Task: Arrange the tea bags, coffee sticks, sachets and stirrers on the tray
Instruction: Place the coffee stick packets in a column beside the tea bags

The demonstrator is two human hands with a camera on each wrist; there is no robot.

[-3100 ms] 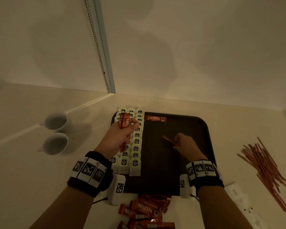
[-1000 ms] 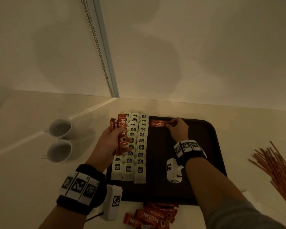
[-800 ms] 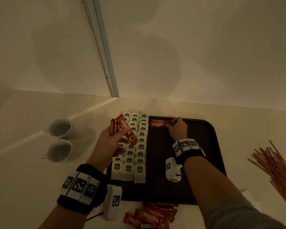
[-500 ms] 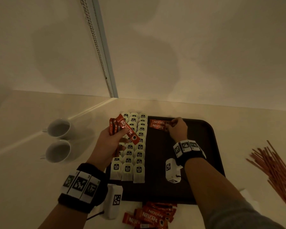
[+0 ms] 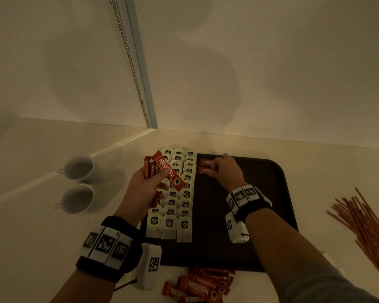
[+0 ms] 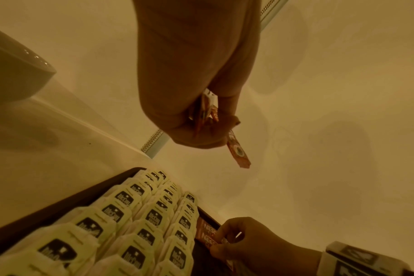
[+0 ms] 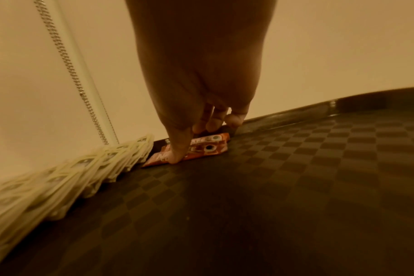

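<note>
A dark tray (image 5: 260,204) (image 7: 296,186) holds three columns of white tea bags (image 5: 177,193) (image 6: 135,224) (image 7: 83,171) along its left side. Two red coffee sticks (image 5: 204,166) (image 7: 201,151) lie side by side at the tray's far edge. My right hand (image 5: 216,169) (image 7: 201,138) (image 6: 221,240) pinches the nearer one, thumb on its near edge. My left hand (image 5: 155,180) (image 6: 210,127) hovers over the tea bags and grips a bundle of coffee sticks (image 5: 166,170) (image 6: 236,149), one fanned out to the right.
Two white cups (image 5: 79,167) (image 5: 78,201) stand left of the tray. A heap of loose coffee sticks (image 5: 201,285) lies in front of the tray. Brown stirrers (image 5: 363,226) are spread on the counter at the right. A wall rises just behind the tray.
My right hand has laid a second coffee stick beside the first at the tray's far edge. My left hand has fanned one stick out of its bundle.
</note>
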